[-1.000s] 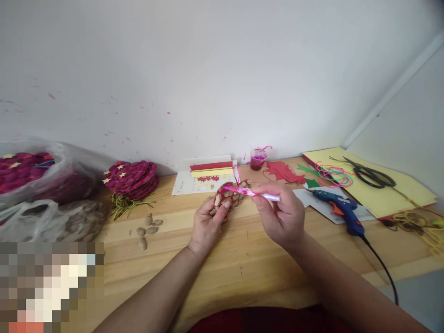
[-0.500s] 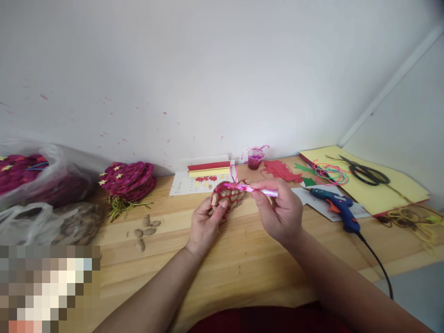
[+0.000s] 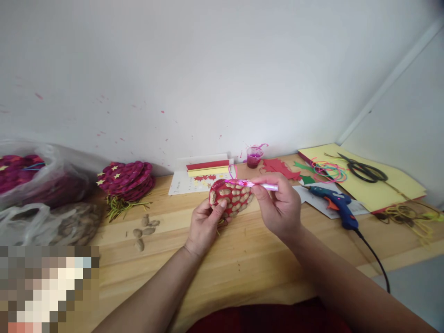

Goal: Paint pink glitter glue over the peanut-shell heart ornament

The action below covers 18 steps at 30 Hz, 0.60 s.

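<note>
A red piece covered with rows of peanuts (image 3: 236, 200) is held up over the wooden table by my left hand (image 3: 207, 223), the thumb pressed on its front. Between the fingers of my right hand (image 3: 280, 206) is a pink-stained brush (image 3: 267, 186); its tip touches the upper left edge of the red piece, where the surface looks magenta. Behind, against the wall, stands a clear cup of magenta paint (image 3: 254, 158). Several loose peanuts (image 3: 148, 230) lie on the table to the left of my left hand.
Stacked magenta pieces with stars (image 3: 130, 178) and plastic bags (image 3: 55, 180) are at the left. To the right lie a blue glue gun (image 3: 335, 201) with its cord, black scissors (image 3: 369, 171) on yellow paper (image 3: 398, 185), coloured strings (image 3: 329, 171) and red paper (image 3: 279, 169). The wooden table (image 3: 222, 273) has a front edge.
The peanut-covered piece has turned so that more of its red face and peanuts show. The brush remains at its upper edge in my right hand. The view has shifted slightly.
</note>
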Each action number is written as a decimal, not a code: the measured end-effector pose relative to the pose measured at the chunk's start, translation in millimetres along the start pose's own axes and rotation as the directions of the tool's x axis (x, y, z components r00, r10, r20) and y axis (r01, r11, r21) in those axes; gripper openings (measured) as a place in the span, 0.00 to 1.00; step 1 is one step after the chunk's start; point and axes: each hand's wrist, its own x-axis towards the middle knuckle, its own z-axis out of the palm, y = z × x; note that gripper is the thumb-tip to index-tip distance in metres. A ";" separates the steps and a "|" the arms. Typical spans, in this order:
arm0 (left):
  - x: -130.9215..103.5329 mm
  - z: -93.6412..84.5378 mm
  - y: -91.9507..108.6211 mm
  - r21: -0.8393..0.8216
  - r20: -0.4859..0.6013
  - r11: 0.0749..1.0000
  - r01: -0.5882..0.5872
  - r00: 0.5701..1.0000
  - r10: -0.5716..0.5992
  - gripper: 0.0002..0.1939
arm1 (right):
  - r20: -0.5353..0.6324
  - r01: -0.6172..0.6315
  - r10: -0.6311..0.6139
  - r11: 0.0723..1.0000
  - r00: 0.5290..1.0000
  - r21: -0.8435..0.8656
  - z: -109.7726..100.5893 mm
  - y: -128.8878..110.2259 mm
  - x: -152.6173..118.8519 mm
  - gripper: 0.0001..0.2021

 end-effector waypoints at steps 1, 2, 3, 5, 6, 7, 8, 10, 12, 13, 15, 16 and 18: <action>0.0 -0.1 -0.3 0.001 0.007 1.000 0.001 1.000 -0.001 0.22 | 0.006 0.001 -0.001 1.000 1.000 0.010 0.2 0.2 -0.1 0.08; 0.0 -0.2 -0.5 0.001 0.013 1.000 0.005 1.000 -0.005 0.22 | 0.015 0.005 -0.005 1.000 1.000 0.016 0.3 0.3 -0.2 0.08; -0.2 -0.2 -0.6 0.000 0.017 1.000 0.008 1.000 -0.008 0.22 | 0.025 0.010 -0.010 1.000 1.000 0.015 0.4 0.5 -0.3 0.08; -0.5 -0.3 -0.7 -0.003 0.021 1.000 0.012 1.000 -0.012 0.22 | 0.035 0.012 -0.012 1.000 0.999 -0.007 0.2 0.9 -0.2 0.07; -0.5 -0.4 -0.8 -0.007 0.022 1.000 0.011 1.000 -0.011 0.22 | 0.035 0.007 -0.007 1.000 0.999 -0.024 0.0 1.0 0.0 0.07; -0.5 -0.5 -0.9 -0.012 0.023 1.000 0.009 1.000 -0.008 0.22 | 0.031 -0.001 0.002 0.999 1.000 -0.038 -0.3 1.2 0.1 0.06; -0.3 -0.6 -1.1 -0.018 0.024 1.000 0.006 1.000 -0.006 0.21 | 0.023 -0.009 0.010 0.999 1.000 -0.047 -0.5 1.3 0.3 0.06; 0.3 -0.9 -1.8 -0.027 0.025 1.000 0.003 1.000 -0.002 0.21 | 0.006 -0.015 0.015 0.999 1.000 -0.039 -0.5 1.0 0.2 0.06; 0.8 -1.3 -2.5 -0.029 0.027 1.000 0.004 1.000 -0.003 0.20 | -0.004 -0.014 0.014 1.000 1.000 -0.012 0.0 0.4 -0.3 0.07; 1.0 -1.5 -2.7 -0.027 0.030 1.000 0.005 1.000 -0.004 0.20 | -0.002 -0.015 0.015 1.000 1.000 -0.002 0.4 0.2 -0.7 0.07; 1.1 -1.6 -2.6 -0.020 0.031 1.000 0.009 0.999 -0.008 0.21 | 0.013 -0.019 0.020 1.000 1.000 -0.006 1.1 0.0 -1.1 0.07; 1.1 -1.6 -2.4 -0.018 0.028 1.000 0.009 1.000 -0.009 0.21 | 0.020 -0.023 0.023 1.000 1.000 -0.017 1.2 0.1 -1.2 0.06; 1.0 -1.4 -1.7 -0.019 0.018 1.000 0.007 1.000 -0.007 0.22 | 0.023 -0.031 0.032 0.999 0.999 -0.040 1.2 0.5 -1.0 0.06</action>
